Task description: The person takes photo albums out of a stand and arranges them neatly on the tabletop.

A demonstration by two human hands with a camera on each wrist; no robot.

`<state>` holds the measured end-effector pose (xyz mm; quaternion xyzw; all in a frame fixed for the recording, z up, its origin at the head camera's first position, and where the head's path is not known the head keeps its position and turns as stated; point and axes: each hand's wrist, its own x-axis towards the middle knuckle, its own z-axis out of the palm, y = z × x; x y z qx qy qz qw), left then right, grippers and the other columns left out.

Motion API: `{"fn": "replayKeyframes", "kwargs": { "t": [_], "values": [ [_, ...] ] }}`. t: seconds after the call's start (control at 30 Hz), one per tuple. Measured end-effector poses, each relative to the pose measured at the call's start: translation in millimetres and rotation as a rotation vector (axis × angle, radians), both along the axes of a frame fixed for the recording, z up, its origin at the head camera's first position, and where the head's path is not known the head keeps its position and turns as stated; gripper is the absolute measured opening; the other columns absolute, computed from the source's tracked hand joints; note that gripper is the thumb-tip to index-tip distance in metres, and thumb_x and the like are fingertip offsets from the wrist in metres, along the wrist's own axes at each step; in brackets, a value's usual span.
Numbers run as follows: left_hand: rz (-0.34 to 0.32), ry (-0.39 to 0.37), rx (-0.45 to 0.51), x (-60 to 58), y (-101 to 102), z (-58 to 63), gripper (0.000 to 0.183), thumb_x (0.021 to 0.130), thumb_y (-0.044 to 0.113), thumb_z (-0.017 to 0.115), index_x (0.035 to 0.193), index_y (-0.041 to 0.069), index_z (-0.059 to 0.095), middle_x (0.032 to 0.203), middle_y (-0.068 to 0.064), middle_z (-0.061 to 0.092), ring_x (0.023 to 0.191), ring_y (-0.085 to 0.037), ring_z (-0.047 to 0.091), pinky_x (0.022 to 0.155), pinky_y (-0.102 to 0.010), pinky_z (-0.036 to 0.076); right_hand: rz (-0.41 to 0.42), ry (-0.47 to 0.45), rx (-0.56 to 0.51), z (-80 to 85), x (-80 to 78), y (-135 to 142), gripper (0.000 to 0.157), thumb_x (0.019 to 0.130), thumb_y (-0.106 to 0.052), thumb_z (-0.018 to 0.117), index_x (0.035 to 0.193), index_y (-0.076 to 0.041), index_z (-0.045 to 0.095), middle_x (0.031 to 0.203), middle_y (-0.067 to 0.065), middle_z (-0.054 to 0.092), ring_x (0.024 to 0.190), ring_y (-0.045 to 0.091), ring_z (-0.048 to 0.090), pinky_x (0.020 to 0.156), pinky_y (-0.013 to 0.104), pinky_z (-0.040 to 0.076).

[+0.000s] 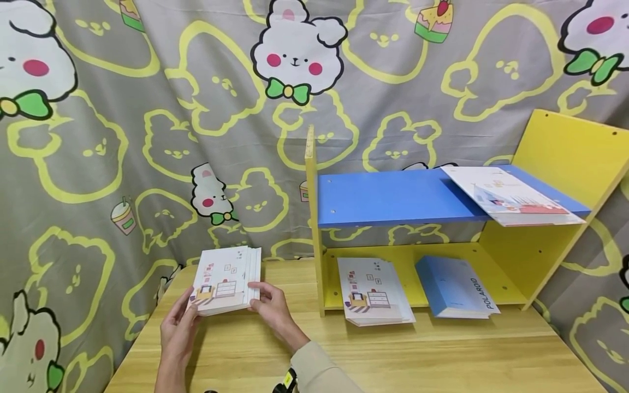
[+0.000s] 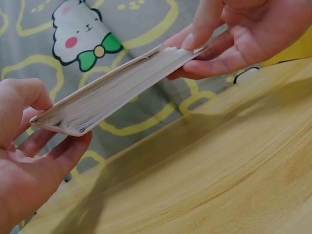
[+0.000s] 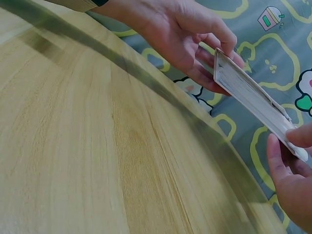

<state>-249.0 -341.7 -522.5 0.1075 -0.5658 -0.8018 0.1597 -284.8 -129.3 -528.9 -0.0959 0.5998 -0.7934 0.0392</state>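
A white photo album (image 1: 221,281) with a drawn yellow armchair and dresser on its cover is held above the left part of the table. My left hand (image 1: 178,327) grips its left edge, thumb on top and fingers beneath. At the opposite edge, my right hand (image 1: 272,308) pinches the album between thumb and fingers. Its page edges show between the covers in the left wrist view, where the album (image 2: 117,90) hangs tilted, clear of the wood. The right wrist view shows both hands on it too, the right hand (image 3: 295,180) nearer the camera.
To the right stands a yellow-and-blue shelf (image 1: 383,196). A matching white album (image 1: 375,292) and a blue album (image 1: 457,286) marked POLAROID lie on its lower board, jutting forward. Another white album (image 1: 513,196) overhangs the blue board. A patterned curtain (image 1: 221,82) hangs behind the wooden table (image 1: 393,360).
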Motion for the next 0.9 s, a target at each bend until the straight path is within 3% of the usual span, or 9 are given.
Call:
{"fn": "replayKeyframes", "kwargs": {
  "t": [0.3, 0.63, 0.87, 0.9],
  "values": [
    [-0.006, 0.013, 0.045, 0.7, -1.4, -2.4, 0.056, 0.101, 0.002, 0.062, 0.154, 0.004, 0.044, 0.133, 0.01, 0.06, 0.109, -0.003, 0.064, 0.089, -0.02, 0.056, -0.009, 0.006, 0.011, -3.1, -0.9, -0.9, 0.044, 0.083, 0.019, 0.061, 0.123, 0.001, 0.07, 0.106, 0.011, 0.066, 0.087, 0.016, 0.065, 0.081, 0.035, 0.062],
    [-0.012, -0.074, 0.073, -0.9, -3.9, -2.3, 0.059, 0.102, 0.005, 0.062, 0.157, 0.006, 0.04, 0.138, 0.014, 0.06, 0.112, 0.0, 0.062, 0.09, -0.019, 0.055, -0.037, -0.001, 0.034, -6.5, -0.9, -1.0, 0.043, 0.084, 0.018, 0.063, 0.123, 0.002, 0.07, 0.101, 0.009, 0.067, 0.084, 0.015, 0.066, 0.076, 0.028, 0.062],
    [-0.004, -0.079, 0.094, -2.1, -4.1, -4.8, 0.059, 0.102, 0.005, 0.063, 0.156, 0.005, 0.04, 0.119, 0.017, 0.067, 0.111, 0.001, 0.062, 0.092, -0.018, 0.054, -0.045, -0.006, 0.055, -8.4, -1.9, -0.6, 0.041, 0.084, 0.017, 0.064, 0.121, 0.0, 0.072, 0.1, 0.008, 0.067, 0.084, 0.015, 0.067, 0.076, 0.029, 0.062],
    [-0.005, -0.081, 0.093, -2.2, -4.2, -5.1, 0.059, 0.102, 0.006, 0.063, 0.156, 0.005, 0.04, 0.125, 0.017, 0.065, 0.111, 0.002, 0.062, 0.093, -0.017, 0.053, -0.048, -0.008, 0.057, -8.4, -2.0, -0.9, 0.041, 0.084, 0.017, 0.065, 0.121, 0.0, 0.072, 0.099, 0.008, 0.067, 0.084, 0.015, 0.067, 0.076, 0.028, 0.062]
  ]
}}
